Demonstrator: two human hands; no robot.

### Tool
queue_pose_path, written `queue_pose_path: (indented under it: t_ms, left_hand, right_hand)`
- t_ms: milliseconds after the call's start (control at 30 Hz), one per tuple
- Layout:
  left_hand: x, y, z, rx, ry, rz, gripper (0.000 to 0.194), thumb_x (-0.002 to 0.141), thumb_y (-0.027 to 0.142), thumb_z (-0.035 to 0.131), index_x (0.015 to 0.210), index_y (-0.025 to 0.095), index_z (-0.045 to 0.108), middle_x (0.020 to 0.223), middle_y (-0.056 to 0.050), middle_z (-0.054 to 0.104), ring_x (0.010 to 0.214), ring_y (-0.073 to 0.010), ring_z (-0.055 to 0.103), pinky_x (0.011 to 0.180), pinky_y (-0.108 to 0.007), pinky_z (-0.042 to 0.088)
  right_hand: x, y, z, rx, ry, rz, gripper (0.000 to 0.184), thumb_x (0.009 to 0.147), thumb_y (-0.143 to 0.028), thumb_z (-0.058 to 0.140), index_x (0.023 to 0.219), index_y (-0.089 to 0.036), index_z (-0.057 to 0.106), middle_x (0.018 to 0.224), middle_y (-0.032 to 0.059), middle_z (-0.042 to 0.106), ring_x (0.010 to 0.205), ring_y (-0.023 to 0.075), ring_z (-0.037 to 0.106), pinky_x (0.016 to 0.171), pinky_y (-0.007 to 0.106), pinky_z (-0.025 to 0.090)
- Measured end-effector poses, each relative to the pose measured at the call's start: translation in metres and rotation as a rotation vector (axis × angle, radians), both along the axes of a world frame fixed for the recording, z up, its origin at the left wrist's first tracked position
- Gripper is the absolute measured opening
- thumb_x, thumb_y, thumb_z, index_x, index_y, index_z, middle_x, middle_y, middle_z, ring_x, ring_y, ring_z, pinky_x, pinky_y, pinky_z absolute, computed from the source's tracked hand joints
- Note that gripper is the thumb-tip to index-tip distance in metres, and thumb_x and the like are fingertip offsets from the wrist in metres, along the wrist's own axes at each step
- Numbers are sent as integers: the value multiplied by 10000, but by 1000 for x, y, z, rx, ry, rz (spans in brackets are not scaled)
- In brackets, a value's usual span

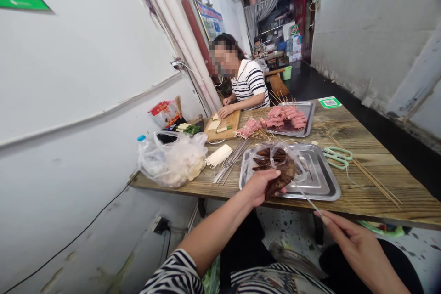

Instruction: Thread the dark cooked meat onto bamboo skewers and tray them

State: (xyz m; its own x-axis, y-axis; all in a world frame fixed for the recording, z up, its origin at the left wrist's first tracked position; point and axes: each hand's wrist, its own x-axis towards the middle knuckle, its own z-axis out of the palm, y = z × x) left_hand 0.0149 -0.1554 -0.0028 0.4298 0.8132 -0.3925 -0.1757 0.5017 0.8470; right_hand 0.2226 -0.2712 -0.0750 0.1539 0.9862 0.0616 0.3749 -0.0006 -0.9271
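My left hand (pixel 260 187) is closed around a dark brown, flat piece of food (pixel 285 175), held over the near edge of a metal tray (pixel 325 170). Its exact kind I cannot make out. Between the fingers of my right hand (pixel 358 239) is a thin metal skewer (pixel 310 200), its far end at the right side of the brown piece. Whether the tip has gone in, I cannot tell. More brown pieces (pixel 267 157) lie in an open clear plastic bag (pixel 300 165) on the tray.
Metal skewers (pixel 231 161) and white sheet strips (pixel 220 155) lie left of the tray. Beyond are a full plastic bag (pixel 168 158), a cutting board (pixel 232 124) with a person's hands, and skewered pink meat (pixel 285 117). Green-handled scissors (pixel 337 157) and bamboo skewers (pixel 375 181) lie right.
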Motion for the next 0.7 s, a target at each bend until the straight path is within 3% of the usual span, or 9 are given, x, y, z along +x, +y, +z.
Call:
queue_pose_path:
  t_ms: [267, 700]
  left_hand:
    - [-7, 1, -4, -14, -18, 7, 249, 758, 279, 634, 954, 126, 617, 730, -28, 660, 494, -122, 615, 423, -197, 361]
    - [-6, 7, -10, -48, -6, -2, 171, 771, 221, 590, 903, 117, 620, 699, -32, 650, 490, -131, 614, 430, -211, 361]
  right_hand:
    - [-2, 1, -10, -26, 42, -17, 395, 704, -516, 624, 940, -245, 788, 1011, 35, 755, 1014, 309, 683, 962, 454, 484]
    - [-15, 5, -10, -55, 112, -77, 412, 653, -518, 638, 900, -229, 796, 978, 68, 760, 981, 327, 695, 952, 475, 501]
